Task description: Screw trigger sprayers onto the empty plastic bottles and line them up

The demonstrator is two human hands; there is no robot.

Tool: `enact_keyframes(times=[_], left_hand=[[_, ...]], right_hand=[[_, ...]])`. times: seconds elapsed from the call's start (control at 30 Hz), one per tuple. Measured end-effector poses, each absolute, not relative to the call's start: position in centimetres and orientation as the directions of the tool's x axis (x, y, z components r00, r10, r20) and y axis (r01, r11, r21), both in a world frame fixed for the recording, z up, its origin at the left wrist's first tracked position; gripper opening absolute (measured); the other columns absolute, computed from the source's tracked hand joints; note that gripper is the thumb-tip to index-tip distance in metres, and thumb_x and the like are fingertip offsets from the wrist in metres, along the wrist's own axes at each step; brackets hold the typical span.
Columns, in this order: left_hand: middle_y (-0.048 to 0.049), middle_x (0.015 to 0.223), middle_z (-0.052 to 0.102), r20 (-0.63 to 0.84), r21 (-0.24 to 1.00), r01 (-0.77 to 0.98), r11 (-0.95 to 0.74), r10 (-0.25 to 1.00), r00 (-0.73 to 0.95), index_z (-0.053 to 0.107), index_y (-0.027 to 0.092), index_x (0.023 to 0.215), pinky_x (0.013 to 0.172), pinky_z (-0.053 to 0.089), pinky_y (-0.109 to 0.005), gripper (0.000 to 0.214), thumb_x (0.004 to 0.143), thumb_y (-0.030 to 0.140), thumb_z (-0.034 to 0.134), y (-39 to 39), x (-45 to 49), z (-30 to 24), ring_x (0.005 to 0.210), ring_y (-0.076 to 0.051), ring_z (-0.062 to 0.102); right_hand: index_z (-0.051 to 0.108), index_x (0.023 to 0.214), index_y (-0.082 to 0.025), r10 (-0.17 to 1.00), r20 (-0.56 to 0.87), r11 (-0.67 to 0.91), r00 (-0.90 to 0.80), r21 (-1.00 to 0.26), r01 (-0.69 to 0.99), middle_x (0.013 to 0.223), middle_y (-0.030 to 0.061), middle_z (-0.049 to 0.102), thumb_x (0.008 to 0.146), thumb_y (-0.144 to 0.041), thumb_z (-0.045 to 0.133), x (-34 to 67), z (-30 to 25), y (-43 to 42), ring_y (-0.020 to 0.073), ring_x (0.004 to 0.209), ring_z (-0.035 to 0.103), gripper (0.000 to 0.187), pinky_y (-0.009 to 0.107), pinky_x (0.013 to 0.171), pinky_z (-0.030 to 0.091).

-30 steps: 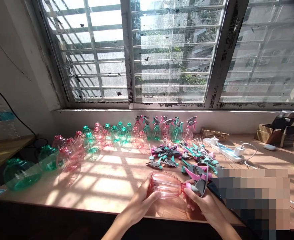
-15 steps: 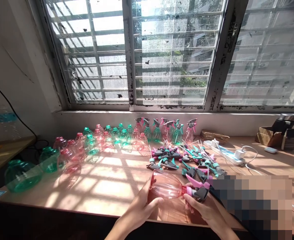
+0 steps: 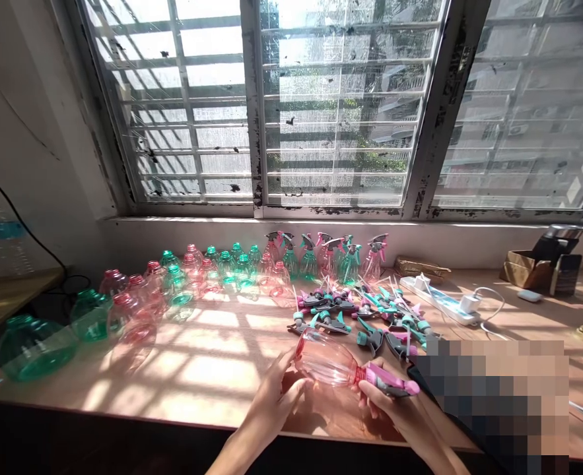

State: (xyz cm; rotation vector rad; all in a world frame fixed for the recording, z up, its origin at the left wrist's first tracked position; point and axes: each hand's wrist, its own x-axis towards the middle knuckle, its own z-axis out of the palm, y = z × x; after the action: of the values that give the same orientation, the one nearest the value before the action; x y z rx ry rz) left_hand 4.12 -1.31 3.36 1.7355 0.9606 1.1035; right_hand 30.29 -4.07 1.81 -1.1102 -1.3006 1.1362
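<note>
A clear pink spray bottle [image 3: 325, 359] lies sideways between my hands, just above the front part of the table. My left hand [image 3: 284, 394] is closed round its base, thumb toward me. On the bottle's neck sits a pink and grey trigger sprayer [image 3: 387, 380]. My right hand [image 3: 377, 394] grips that sprayer at its collar, with some fingers hidden beneath. Beyond the bottle lies a pile of loose trigger sprayers [image 3: 331, 302] in pink, teal and grey, their tubes sticking out.
Open pink and green bottles [image 3: 133, 323] stand in rows at the left. Several bottles with sprayers [image 3: 308, 260] line the wall below the window. A white power strip [image 3: 440, 300] with cords and a cardboard box [image 3: 521, 272] are at the right. A blurred patch covers the lower right.
The trigger sprayer has turned on the bottle's neck: its pink trigger pointed up and away, and now its pink side faces up. Both hands stay on the bottle and sprayer.
</note>
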Motion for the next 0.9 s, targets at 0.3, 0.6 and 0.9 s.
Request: enact_keyframes(times=[0.3, 0.6, 0.9], left_hand=[[-0.0111, 0.133, 0.068, 0.219, 0.958, 0.12, -0.262, 0.933, 0.285, 0.061, 0.026, 0.131, 0.101, 0.058, -0.041, 0.036, 0.098, 0.041, 0.06, -2.5, 4.5, 4.9, 0.122, -0.031, 0.068], [-0.0062, 0.134, 0.057, 0.268, 0.95, 0.078, -0.303, 0.917, 0.297, 0.059, 0.034, 0.136, 0.098, 0.061, -0.042, 0.047, 0.089, 0.037, 0.07, -1.5, 4.3, 3.8, 0.124, -0.029, 0.059], [-0.0103, 0.145, 0.055, 0.305, 0.936, 0.066, -0.345, 0.891, 0.336, 0.057, 0.031, 0.135, 0.108, 0.055, -0.044, 0.039, 0.098, 0.043, 0.061, -2.0, 4.1, 4.6, 0.137, -0.031, 0.053]], right_hand=[[0.063, 0.08, -0.025, 0.991, 0.135, 0.133, 0.027, -0.99, 0.043, 0.062, -0.0029, 0.069, 0.081, -0.042, 0.076, 29.8, 2.6, -4.5, 0.0157, 0.049, 0.058, 0.021, 0.028, 0.049, 0.046], [0.067, 0.079, -0.027, 0.991, 0.135, 0.136, -0.017, -0.986, 0.095, 0.068, -0.0011, 0.071, 0.089, -0.05, 0.067, 30.2, 3.2, -5.2, 0.0201, 0.058, 0.061, 0.025, 0.034, 0.06, 0.049], [0.073, 0.088, -0.027, 0.994, 0.093, 0.09, 0.053, -0.994, 0.064, 0.07, 0.0005, 0.076, 0.083, -0.06, 0.07, 30.3, 1.9, -4.6, 0.0214, 0.055, 0.061, 0.033, 0.035, 0.06, 0.048]])
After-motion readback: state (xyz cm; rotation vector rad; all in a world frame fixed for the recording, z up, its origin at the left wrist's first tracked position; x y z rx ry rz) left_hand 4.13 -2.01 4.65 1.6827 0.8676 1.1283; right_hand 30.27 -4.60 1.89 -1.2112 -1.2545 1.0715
